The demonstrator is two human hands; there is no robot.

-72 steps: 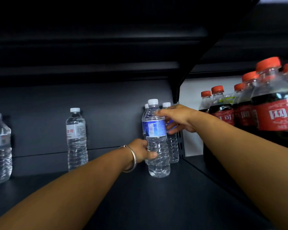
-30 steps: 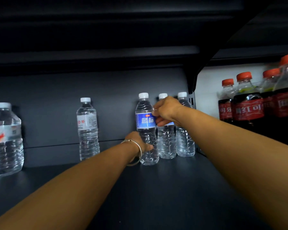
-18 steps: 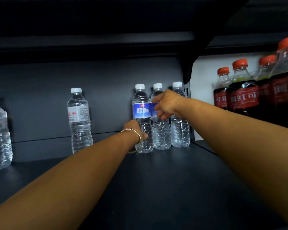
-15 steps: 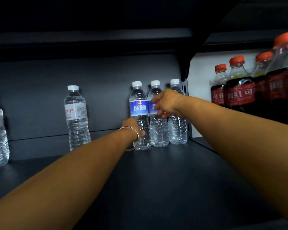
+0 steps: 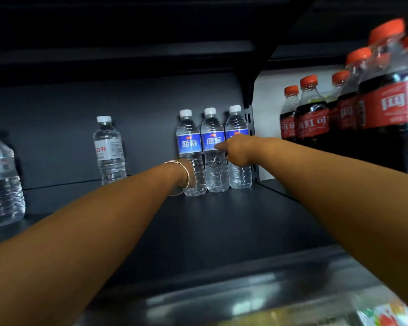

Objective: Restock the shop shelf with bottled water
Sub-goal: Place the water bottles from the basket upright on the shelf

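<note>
We count three blue-label water bottles upright in a tight row at the back right corner of the dark shelf: the left one, the middle one and the right one beside the slotted upright. The rest of the back edge holds only a white-label water bottle well apart to the left and a larger water bottle at the far left, so we judge the restocking barely begun, with most of the shelf left to fill. Our left hand, bangle at the wrist, rests against the lower body of the left bottle; its fingers are hidden, so we cannot tell their grip. Our right hand has its fingers curled, one fingertip touching the middle bottle's label. Compared with half a second ago, that hand sits lower and less clenched, and all three labels now face us. Cola bottles stand in the next bay.
</note>
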